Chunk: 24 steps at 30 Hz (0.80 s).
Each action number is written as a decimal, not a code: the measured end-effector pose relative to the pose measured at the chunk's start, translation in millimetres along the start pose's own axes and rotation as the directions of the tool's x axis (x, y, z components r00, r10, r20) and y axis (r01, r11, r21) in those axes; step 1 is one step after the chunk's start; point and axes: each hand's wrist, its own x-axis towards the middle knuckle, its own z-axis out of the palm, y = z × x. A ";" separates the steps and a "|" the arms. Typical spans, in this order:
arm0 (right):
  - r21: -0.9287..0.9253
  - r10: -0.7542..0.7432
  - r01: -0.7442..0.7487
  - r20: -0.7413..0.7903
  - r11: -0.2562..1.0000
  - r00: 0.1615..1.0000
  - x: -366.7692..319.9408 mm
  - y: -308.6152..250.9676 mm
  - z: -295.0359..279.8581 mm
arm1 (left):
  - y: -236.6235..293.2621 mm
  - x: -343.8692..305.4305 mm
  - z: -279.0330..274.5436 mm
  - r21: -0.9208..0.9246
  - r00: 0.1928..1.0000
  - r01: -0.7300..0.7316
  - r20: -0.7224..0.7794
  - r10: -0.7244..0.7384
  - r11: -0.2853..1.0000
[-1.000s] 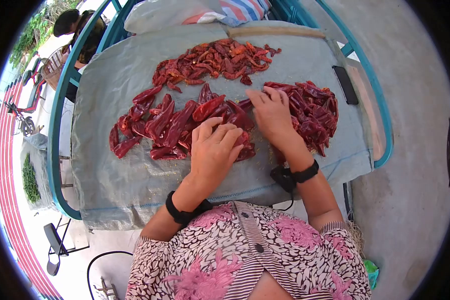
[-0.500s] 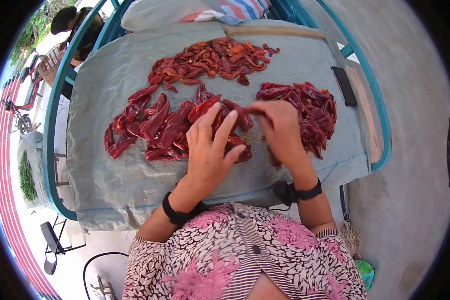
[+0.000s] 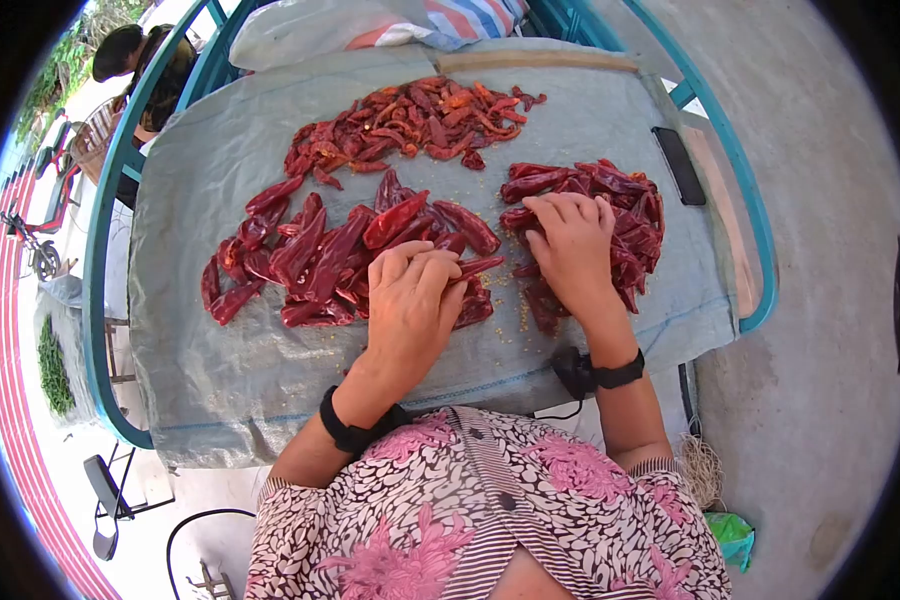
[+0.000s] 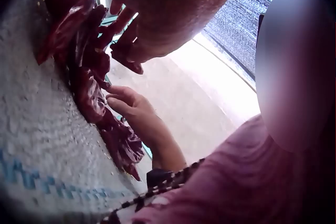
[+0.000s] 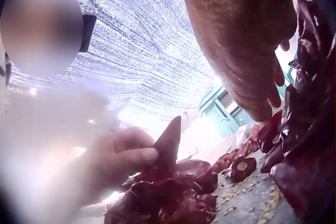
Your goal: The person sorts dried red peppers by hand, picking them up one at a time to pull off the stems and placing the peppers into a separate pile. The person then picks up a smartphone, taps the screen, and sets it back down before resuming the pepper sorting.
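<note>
My left hand [image 3: 415, 305] is over the front of the middle heap of large dark-red dried chili peppers [image 3: 320, 250]. It pinches one dried chili pepper [image 3: 482, 265] between thumb and fingers; the right wrist view shows this pepper [image 5: 169, 142] with its tip pointing up. My right hand [image 3: 575, 250] is at the left side of the right-hand heap of dried chili peppers [image 3: 635, 230], palm down, fingertips right at the top peppers. From the left wrist, that right hand [image 4: 142, 119] shows with loosely bent fingers beside the peppers, nothing visibly gripped.
Smaller, brighter chili peppers [image 3: 410, 125] form a third heap at the back. Loose seeds [image 3: 510, 310] lie between the front heaps on the grey woven sheet [image 3: 240, 370]. A phone [image 3: 678, 165] lies at the right edge, inside the teal metal rail [image 3: 745, 220]. Another person [image 3: 145, 75] is beyond the left rail.
My right hand has moved from the gap between the front heaps rightward to the right-hand heap. The left hand's spread fingers have drawn together around a chili pepper.
</note>
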 end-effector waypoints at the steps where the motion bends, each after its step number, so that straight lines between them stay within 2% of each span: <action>1: -0.012 -0.010 0.010 0.000 1.000 1.000 0.3 1.0 6.8 | 0.6 -0.2 0.4 0.018 1.000 0.014 0.006 -0.014 1.000; 5: -0.034 -0.008 0.009 0.029 0.999 1.000 3.3 2.1 14.9 | 3.3 0.3 -0.9 0.010 0.998 0.054 0.028 -0.054 0.998; 8: -0.016 -0.031 0.032 0.010 0.999 0.999 6.3 6.5 17.9 | -1.3 -2.5 1.2 0.030 0.999 -0.004 0.053 0.002 1.000; 11: 0.029 -0.092 0.094 -0.067 0.995 0.993 9.3 -1.4 7.9 | 1.1 0.2 1.0 -0.008 1.000 -0.004 0.002 0.004 1.000; 14: 0.239 -0.171 0.191 -0.101 0.952 0.980 8.3 -22.9 -10.2 | 8.3 7.1 -3.4 -0.030 0.999 0.019 -0.033 -0.020 0.999; 17: 0.514 -0.246 0.203 0.016 0.834 0.969 -0.2 -41.3 -19.0 | 1.3 3.7 -0.7 -0.004 0.998 -0.062 0.001 0.062 0.998; 18: 0.500 -0.275 0.233 0.012 0.834 0.961 -1.2 -40.7 -17.8 | -2.0 2.8 0.1 -0.011 0.997 -0.073 -0.019 0.072 0.997; 21: 0.432 -0.191 0.152 0.049 0.889 0.980 3.8 -22.9 -9.5 | -2.8 1.0 -5.4 -0.032 0.999 0.006 -0.049 -0.007 0.999; 24: 0.124 -0.060 0.064 -0.033 0.990 0.998 15.7 -3.2 4.2 | 1.7 2.0 -7.7 -0.048 0.995 0.013 -0.096 -0.018 0.999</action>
